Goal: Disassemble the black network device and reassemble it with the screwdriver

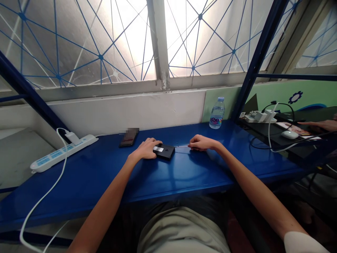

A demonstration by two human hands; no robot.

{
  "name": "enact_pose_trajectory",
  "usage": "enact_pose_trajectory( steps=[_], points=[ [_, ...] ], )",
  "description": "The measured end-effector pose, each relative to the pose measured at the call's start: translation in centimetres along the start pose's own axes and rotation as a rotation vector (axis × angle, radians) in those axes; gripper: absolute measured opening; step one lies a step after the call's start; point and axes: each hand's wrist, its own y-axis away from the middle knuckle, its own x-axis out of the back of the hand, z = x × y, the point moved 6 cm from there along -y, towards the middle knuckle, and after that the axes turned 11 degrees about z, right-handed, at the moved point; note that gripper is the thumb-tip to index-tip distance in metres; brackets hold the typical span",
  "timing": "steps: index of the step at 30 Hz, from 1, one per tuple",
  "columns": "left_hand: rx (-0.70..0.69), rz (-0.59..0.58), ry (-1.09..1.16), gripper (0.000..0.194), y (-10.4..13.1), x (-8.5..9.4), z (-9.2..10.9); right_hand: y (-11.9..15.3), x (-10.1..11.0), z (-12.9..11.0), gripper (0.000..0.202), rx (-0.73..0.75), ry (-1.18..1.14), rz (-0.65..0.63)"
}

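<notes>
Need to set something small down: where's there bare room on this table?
The blue table is bare between the power strip, phone and left forearm, and between the bottle, right forearm and black desk. Crowded: the middle, where the left hand holds a black box and the right hand a thin item, and that desk, with plugs and cables.

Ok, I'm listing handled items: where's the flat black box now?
Near the head view's centre, the flat black box is gripped at its left end by the left hand, the right hand off to its right.
</notes>
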Motion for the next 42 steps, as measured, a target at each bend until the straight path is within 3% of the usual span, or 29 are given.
enact_pose_trajectory(
  steps=[42],
  points=[
    [-0.006,-0.022,-0.010,0.079,0.30,-0.01,0.32,-0.34,-0.43,0.73,0.035,-0.001,-0.124,-0.079]
  ],
)
